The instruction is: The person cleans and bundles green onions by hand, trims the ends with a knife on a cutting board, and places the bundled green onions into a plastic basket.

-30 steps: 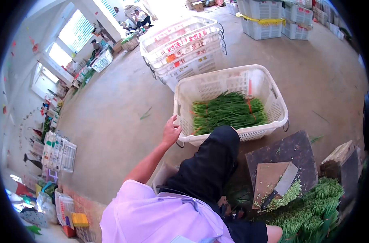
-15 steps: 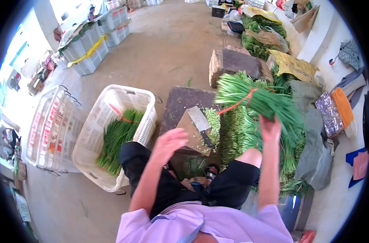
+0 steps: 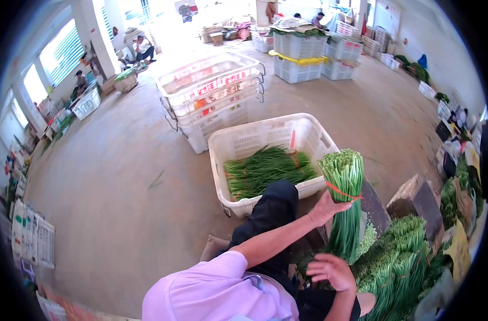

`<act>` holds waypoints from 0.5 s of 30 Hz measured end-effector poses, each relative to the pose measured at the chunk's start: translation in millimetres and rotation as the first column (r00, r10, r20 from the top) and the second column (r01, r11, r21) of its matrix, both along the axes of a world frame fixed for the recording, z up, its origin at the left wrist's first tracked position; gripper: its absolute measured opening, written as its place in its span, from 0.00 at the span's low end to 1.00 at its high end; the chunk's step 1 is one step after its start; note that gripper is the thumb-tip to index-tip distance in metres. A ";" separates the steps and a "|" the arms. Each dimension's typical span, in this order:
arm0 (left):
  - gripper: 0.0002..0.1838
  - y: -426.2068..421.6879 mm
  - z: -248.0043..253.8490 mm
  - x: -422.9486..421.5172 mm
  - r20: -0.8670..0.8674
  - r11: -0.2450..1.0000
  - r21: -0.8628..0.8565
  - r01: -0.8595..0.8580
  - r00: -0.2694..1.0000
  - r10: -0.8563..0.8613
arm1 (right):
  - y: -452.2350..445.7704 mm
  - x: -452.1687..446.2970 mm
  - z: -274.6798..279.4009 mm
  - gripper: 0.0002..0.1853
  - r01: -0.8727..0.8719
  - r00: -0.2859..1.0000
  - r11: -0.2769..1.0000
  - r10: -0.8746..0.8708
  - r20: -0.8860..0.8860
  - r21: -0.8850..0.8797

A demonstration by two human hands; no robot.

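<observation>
My left hand (image 3: 327,209) is closed around a green bunch (image 3: 346,176) of long stems tied with a red band. The bunch stands upright, pale cut ends up and dark leaves down, in front of the cutting boards. Below it my right hand (image 3: 332,272) is held with its fingers apart, holding nothing. In the white basket (image 3: 218,160) lie several tied green bunches (image 3: 265,168). More bunches (image 3: 396,262) are piled at my right, beside chopped bits (image 3: 368,241). The knife is hidden.
A stack of white crates (image 3: 214,101) stands behind the basket. Farther back are more crates (image 3: 292,59) with a yellow strip. A wooden block (image 3: 415,200) stands at the right. Two people sit far off at the left, and others are at the back.
The held bunch has passed from my right hand to my left hand and moved left, turning upright. My right hand has let go. The view has swung back left toward the basket.
</observation>
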State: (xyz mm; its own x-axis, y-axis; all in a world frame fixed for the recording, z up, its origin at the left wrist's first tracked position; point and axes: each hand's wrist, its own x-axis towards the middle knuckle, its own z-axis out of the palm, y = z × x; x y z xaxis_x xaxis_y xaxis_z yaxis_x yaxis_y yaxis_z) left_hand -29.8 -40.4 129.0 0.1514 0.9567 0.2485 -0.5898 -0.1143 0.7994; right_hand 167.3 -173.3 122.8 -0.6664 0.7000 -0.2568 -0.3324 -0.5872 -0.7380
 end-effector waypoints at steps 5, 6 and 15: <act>0.24 5.1 -8.9 -16.6 -0.214 0.972 -0.233 -0.026 0.976 -0.025 | 31.3 19.4 71.4 0.15 0.255 0.706 0.811 -0.528 0.472 0.526; 0.21 5.2 -19.2 -7.8 0.057 0.972 -0.216 0.095 0.995 -0.084 | 47.7 20.3 80.8 0.16 0.331 0.599 0.700 -0.674 0.432 0.633; 0.27 -3.9 -59.5 22.8 0.049 0.898 -0.279 0.339 0.939 -0.339 | 107.5 1.5 6.7 0.40 0.302 0.687 0.789 -0.569 0.452 0.535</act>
